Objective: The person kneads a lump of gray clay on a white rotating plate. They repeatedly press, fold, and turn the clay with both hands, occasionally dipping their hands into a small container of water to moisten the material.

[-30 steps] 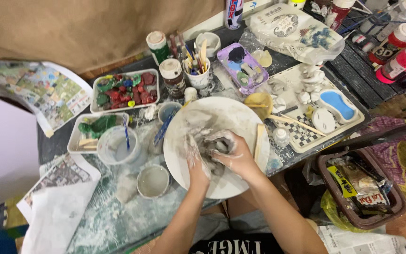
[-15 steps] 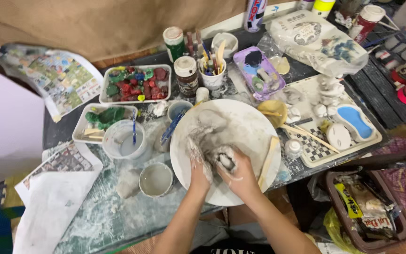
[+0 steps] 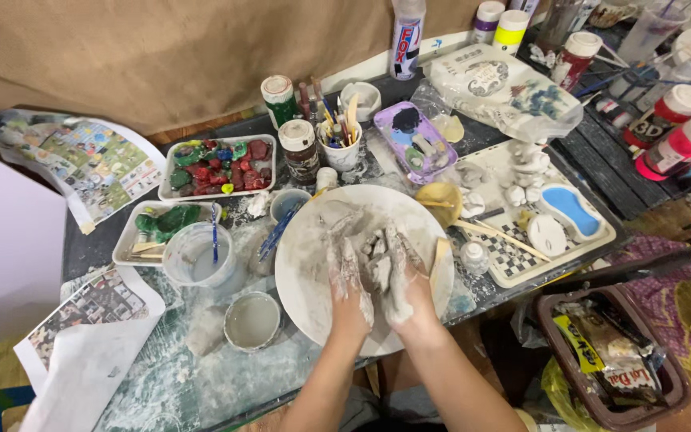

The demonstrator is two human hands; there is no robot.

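Observation:
A large white round plate (image 3: 313, 240) smeared with grey clay lies in the middle of the table. Over it, my left hand (image 3: 348, 288) and my right hand (image 3: 405, 288) are both coated in wet grey clay and pressed together around a lump of clay (image 3: 379, 268). The fingers of both hands curl over the lump, which is mostly hidden between the palms. A flat wooden stick (image 3: 439, 262) lies on the plate's right side, beside my right hand.
A cup of cloudy water (image 3: 195, 256) and a small bowl of slip (image 3: 252, 321) stand left of the plate. Trays of painted pieces (image 3: 217, 166), a brush cup (image 3: 341, 144), paint bottles (image 3: 680, 136) and a tray of white moulded shapes (image 3: 537, 216) surround it. A brown basket (image 3: 609, 352) sits lower right.
The view has shifted, so the table sits lower and more to the right. My hands stay on the clay lump, now held with fingers pointing away from me.

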